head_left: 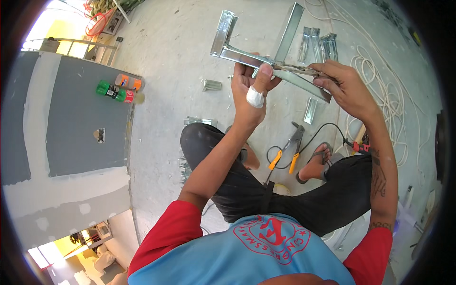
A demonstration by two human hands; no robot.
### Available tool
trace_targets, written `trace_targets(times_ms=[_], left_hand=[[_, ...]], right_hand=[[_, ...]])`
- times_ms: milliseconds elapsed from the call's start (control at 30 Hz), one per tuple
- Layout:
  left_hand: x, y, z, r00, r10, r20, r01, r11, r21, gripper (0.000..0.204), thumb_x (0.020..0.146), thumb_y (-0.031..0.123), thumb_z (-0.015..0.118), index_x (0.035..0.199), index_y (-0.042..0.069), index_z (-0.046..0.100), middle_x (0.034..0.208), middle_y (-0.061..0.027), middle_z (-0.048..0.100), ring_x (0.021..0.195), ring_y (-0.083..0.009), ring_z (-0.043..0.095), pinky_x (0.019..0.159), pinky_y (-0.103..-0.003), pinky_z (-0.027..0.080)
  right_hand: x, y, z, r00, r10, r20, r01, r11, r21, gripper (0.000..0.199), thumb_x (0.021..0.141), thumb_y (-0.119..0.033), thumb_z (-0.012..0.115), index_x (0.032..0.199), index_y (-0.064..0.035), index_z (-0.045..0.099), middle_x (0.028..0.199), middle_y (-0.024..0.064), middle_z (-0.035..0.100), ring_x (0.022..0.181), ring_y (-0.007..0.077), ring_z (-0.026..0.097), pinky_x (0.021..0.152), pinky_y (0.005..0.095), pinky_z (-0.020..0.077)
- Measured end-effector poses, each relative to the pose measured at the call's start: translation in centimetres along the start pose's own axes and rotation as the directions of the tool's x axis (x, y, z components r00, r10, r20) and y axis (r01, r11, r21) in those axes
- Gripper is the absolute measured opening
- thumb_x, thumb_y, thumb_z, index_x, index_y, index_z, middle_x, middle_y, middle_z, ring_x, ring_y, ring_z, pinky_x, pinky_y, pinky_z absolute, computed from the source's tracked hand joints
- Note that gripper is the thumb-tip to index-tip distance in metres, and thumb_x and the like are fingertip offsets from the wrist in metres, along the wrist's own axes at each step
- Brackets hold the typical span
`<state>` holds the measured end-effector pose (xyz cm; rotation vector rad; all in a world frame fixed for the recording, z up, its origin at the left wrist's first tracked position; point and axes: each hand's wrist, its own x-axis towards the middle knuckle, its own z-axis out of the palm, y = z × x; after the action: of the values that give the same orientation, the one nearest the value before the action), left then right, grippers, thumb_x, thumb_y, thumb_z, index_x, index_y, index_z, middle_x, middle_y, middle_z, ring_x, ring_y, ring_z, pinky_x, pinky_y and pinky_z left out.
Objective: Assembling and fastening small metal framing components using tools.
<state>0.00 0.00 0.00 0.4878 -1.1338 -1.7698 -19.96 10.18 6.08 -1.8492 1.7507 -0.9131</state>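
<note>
Here, your left hand [251,83] grips the bent metal channel frame [266,59] from below while your right hand [344,85] pinches its far end, steadying it above the concrete floor [180,57].

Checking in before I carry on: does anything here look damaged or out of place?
The left hand has a white bandage on its thumb while gripping the metal bracket. Tin snips and cut channel offcuts lie loose around the feet.

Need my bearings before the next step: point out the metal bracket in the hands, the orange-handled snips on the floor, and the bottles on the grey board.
metal bracket [247,56], head view, on its long lower strip.
orange-handled snips [290,145], head view, near the pivot.
bottles [114,90], head view, on the green bottle.
</note>
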Motion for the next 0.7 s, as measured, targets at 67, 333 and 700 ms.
trace_targets(times_ms=[67,333,700], left_hand=[[-0.1,-0.1,-0.2,1.0,0.006,-0.011,-0.007,0.999,-0.042,0.05,0.088,0.024,0.065,0.123,0.002,0.036,0.114,-0.0178,0.054,0.108,-0.0328,0.059,0.089,-0.045,0.05],[0.1,-0.1,0.1,1.0,-0.003,-0.017,0.001,0.997,-0.074,0.047,0.089,0.024,0.064,0.121,0.002,0.038,0.111,-0.0156,0.054,0.106,-0.0319,0.059,0.089,-0.044,0.05],[1.2,-2.3,-0.4,0.971,-0.142,-0.19,0.1,0.971,-0.217,0.039,0.088,0.018,0.065,0.117,0.005,0.041,0.109,-0.0096,0.052,0.097,-0.0225,0.056,0.094,-0.047,0.048]], right_hand=[[0.1,0.0,0.4,0.996,0.082,0.027,-0.084,0.992,0.096,0.031,0.088,-0.018,0.063,0.112,0.0029,0.062,0.085,0.013,0.064,0.066,0.0169,0.055,0.065,0.0304,0.0465],[0.1,1.0,0.9,0.998,0.06,0.011,-0.061,0.985,0.159,0.026,0.091,-0.013,0.058,0.112,0.0027,0.062,0.076,0.0042,0.057,0.059,0.0089,0.048,0.055,0.0252,0.0412],[-1.3,1.6,-1.3,0.893,-0.132,-0.43,-0.011,0.949,-0.314,0.045,0.086,-0.034,0.067,0.117,-0.0025,0.061,0.1,0.0152,0.062,0.093,0.0194,0.06,0.081,0.0299,0.046]])
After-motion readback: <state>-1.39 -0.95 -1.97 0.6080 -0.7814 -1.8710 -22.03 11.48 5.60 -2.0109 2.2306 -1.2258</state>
